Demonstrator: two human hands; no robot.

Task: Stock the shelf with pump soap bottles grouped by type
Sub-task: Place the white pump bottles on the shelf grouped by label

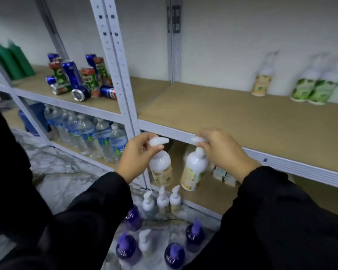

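My left hand [136, 156] grips the pump head of a white soap bottle with a beige label [161, 168]. My right hand [222, 151] holds a second white beige-label bottle [193, 172] by its pump. Both bottles hang just below the front rail of the wooden shelf [242, 117]. At the back right of that shelf stand one beige-label bottle [260, 82] and two green-label bottles [312, 88]. On the floor below wait three white pump bottles [162, 201], another white one [145, 242] and several purple pump bottles [174, 255].
A white metal upright [117, 65] divides the shelving. The left bay holds drink cans [80, 78], some tipped over, and green bottles [12, 59]. Water bottles [98, 135] fill the lower left shelf. Small cartons [222, 175] sit on the lower right shelf. The floor is marbled white.
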